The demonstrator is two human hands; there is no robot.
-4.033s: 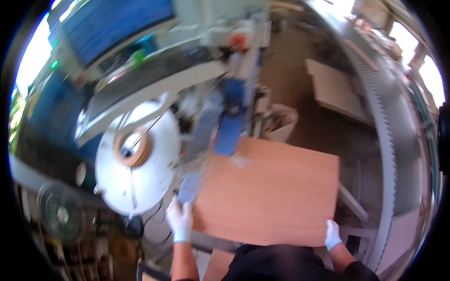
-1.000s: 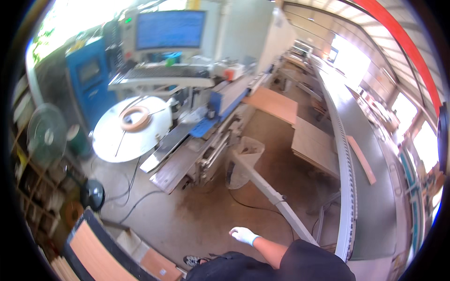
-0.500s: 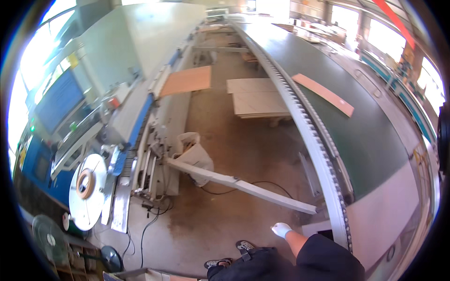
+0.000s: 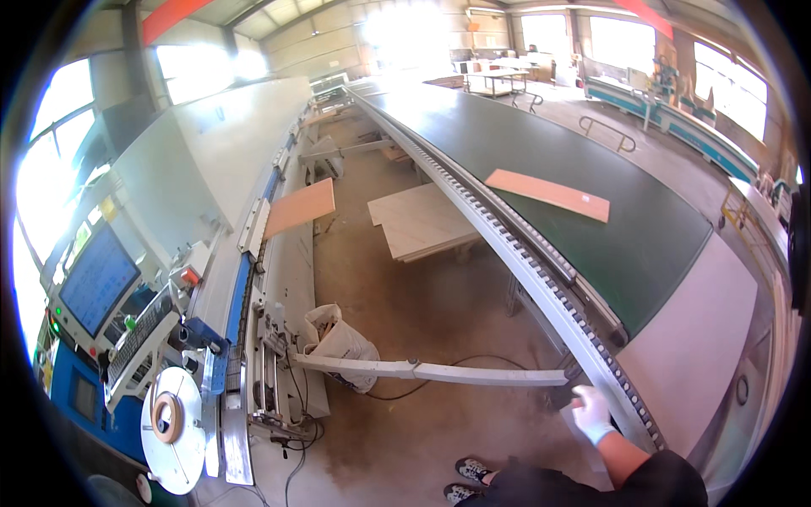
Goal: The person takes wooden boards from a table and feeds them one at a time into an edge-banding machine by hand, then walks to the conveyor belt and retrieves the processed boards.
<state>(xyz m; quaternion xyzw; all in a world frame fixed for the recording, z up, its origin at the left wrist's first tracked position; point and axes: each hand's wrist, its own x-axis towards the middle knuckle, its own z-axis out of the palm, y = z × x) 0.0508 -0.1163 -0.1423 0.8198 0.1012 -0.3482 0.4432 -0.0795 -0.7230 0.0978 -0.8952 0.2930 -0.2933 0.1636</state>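
Observation:
My right hand (image 4: 593,414), in a white glove, hovers beside the near end of the roller rail (image 4: 541,275). Its fingers are loosely bent and a little apart, and nothing shows in them. My left hand is out of view. On the green conveyor belt (image 4: 659,245), beyond the rail, lies a long narrow orange-pink panel (image 4: 549,196) set at a slant. Another orange-pink panel (image 4: 302,208) juts out from the machine on the left.
A pale jointed bar (image 4: 456,372) spans the gap ahead of my feet. Behind it stand a white sack (image 4: 342,346) and a low stack of pale boards (image 4: 427,221). At left are a monitor (image 4: 97,275) and an edge-tape reel (image 4: 173,435). A cable crosses the floor.
My view has lifted and swung, bringing more of the far hall into sight. My right hand has come up and rightward, closer to the roller rail. The left machine's panel sticks out at a changed angle.

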